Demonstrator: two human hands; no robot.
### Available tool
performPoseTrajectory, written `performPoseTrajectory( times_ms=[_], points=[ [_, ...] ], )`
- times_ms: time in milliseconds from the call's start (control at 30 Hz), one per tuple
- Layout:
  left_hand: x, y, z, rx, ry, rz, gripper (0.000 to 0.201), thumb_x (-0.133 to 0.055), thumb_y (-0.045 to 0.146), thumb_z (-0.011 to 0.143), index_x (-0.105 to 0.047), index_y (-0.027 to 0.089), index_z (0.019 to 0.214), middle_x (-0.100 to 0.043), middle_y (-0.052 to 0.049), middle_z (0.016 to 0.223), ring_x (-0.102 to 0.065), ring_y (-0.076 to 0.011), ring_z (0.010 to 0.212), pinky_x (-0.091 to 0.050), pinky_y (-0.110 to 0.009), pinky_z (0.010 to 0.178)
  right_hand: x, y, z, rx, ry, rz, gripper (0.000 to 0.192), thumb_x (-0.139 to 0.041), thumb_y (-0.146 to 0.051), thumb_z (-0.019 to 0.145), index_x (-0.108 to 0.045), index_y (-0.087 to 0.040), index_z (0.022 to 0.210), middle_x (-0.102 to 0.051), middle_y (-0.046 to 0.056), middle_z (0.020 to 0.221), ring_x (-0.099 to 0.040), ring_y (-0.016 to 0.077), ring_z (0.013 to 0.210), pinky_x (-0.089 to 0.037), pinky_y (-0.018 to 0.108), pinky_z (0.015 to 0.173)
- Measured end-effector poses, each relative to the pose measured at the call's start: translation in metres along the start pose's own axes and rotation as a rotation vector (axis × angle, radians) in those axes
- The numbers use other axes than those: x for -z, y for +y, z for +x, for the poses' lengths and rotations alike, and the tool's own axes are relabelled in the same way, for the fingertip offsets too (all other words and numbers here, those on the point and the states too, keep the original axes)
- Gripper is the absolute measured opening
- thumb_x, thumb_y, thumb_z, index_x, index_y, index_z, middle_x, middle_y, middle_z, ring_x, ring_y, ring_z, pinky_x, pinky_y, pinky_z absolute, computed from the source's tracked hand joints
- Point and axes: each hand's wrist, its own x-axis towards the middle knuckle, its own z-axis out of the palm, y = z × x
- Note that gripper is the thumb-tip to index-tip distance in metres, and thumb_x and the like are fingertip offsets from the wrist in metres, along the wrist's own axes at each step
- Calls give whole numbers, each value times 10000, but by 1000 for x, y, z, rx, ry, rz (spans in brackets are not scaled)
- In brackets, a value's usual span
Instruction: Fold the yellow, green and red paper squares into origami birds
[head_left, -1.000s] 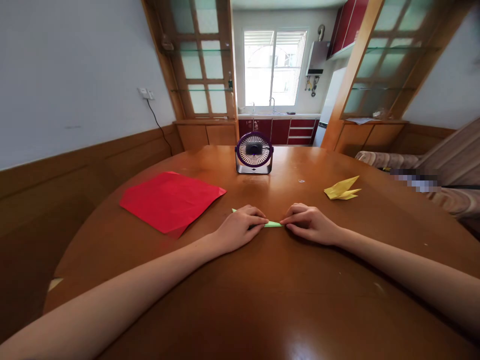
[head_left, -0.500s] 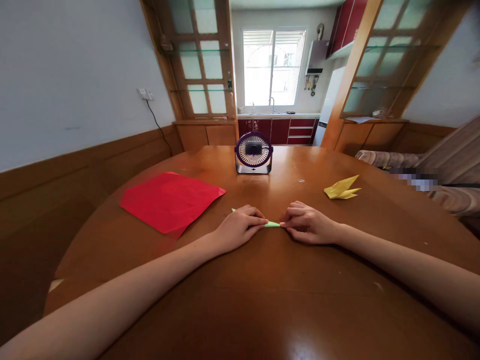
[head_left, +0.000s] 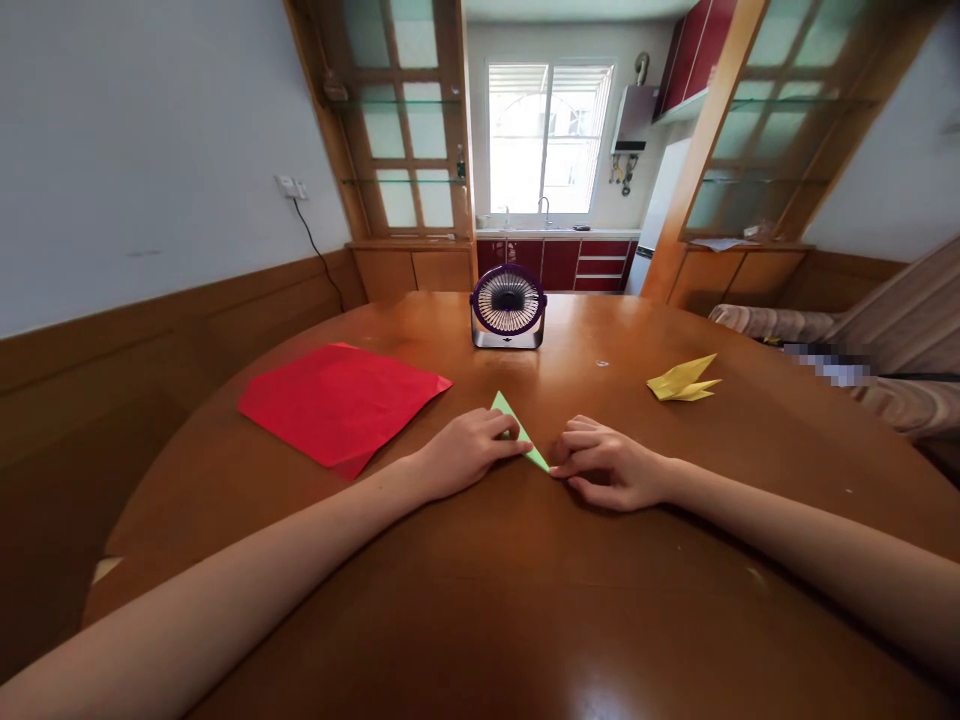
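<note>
A narrow, pointed piece of folded green paper (head_left: 533,455) lies aslant on the wooden table, its upper tip away from me and its lower tip toward my right hand. My left hand (head_left: 474,447) is closed on the paper's middle, thumb and fingers covering part of it. At the lower tip, the index finger of my right hand (head_left: 611,465) touches the paper. That hand's other fingers are curled and its thumb is lowered to the tabletop; whether it pinches the tip cannot be made out.
A red paper sheet (head_left: 341,405) lies flat on the left of the table (head_left: 480,620). Folded yellow paper (head_left: 682,380) rests at the right. A small purple fan (head_left: 508,303) stands at the far side. A striped sofa (head_left: 911,330) is beyond the right edge.
The green paper has turned from nearly level to a slant, so more of its upper tip shows. My right hand has shifted slightly down and left with the lower tip.
</note>
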Motion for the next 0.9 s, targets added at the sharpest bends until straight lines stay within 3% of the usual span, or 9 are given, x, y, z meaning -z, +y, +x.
performPoseTrajectory(
  times_ms=[100, 200, 267, 367, 433, 533, 667, 800, 900],
  points=[
    [-1, 1, -2, -7, 16, -103, 346, -372, 137, 972, -654, 202, 1161, -641, -90, 1078, -614, -166, 935, -491, -297, 843, 0, -5, 7, -3, 18, 81, 187, -525, -162, 884, -692, -175, 968, -659, 59, 856, -569, 162, 799, -437, 350, 812],
    [2, 6, -2, 9, 13, -224, 348, -385, 125, 953, -635, 187, 1187, -633, -100, 1174, -611, -186, 1054, -485, -321, 924, 5, 2, 11, -78, 140, 70, 203, -493, -196, 934, -693, -170, 952, -651, 76, 899, -579, 173, 866, -456, 351, 826],
    [6, 11, -1, 28, -3, -299, 338, -398, 142, 949, -626, 186, 1195, -628, -99, 1206, -606, -191, 1089, -473, -329, 958, 8, 14, 12, -136, 206, 15, 234, -472, -224, 952, -681, -171, 1040, -643, 96, 975, -582, 191, 927, -463, 381, 859],
    [12, 16, 1, 56, -30, -384, 279, -462, 244, 955, -624, 176, 1172, -634, -103, 1200, -609, -203, 1088, -468, -329, 959, 9, 29, 14, -132, 111, -2, 336, -496, -260, 951, -575, -185, 1268, -589, 132, 1251, -520, 231, 1188, -392, 465, 1021],
    [13, 18, 1, 69, -29, -411, 299, -562, 356, 917, -626, 176, 1147, -642, -106, 1184, -608, -220, 1082, -468, -341, 953, 7, 34, 14, -108, -10, -1, 363, -513, -267, 946, -553, -205, 1302, -583, 115, 1292, -504, 228, 1230, -348, 487, 1070],
    [11, 17, -1, 76, -7, -413, 288, -608, 360, 886, -637, 181, 1109, -650, -101, 1167, -608, -222, 1067, -465, -349, 947, 4, 31, 12, -115, -87, -56, 333, -518, -264, 945, -595, -205, 1264, -646, 103, 1170, -575, 215, 1099, -405, 459, 1005],
    [9, 12, -7, 98, 24, -365, 227, -489, 201, 937, -687, 186, 1046, -659, -88, 1061, -615, -180, 977, -477, -307, 887, 2, 22, 4, -123, -53, -187, 321, -533, -308, 943, -636, -175, 1216, -661, 118, 1057, -592, 218, 968, -458, 421, 889],
    [12, 9, -11, 127, 23, -381, 239, -487, 181, 940, -710, 190, 1027, -662, -77, 990, -616, -161, 908, -486, -277, 835, -1, 16, 1, -135, -19, -234, 324, -547, -320, 937, -643, -168, 1207, -665, 120, 1027, -597, 218, 934, -477, 416, 855],
    [15, 10, -12, 135, 12, -435, 238, -492, 163, 937, -712, 188, 1026, -666, -75, 1004, -625, -150, 905, -490, -258, 827, -3, 15, 1, -122, -9, -205, 349, -547, -290, 937, -608, -179, 1262, -650, 129, 1148, -596, 232, 1034, -476, 444, 919]
  ],
)
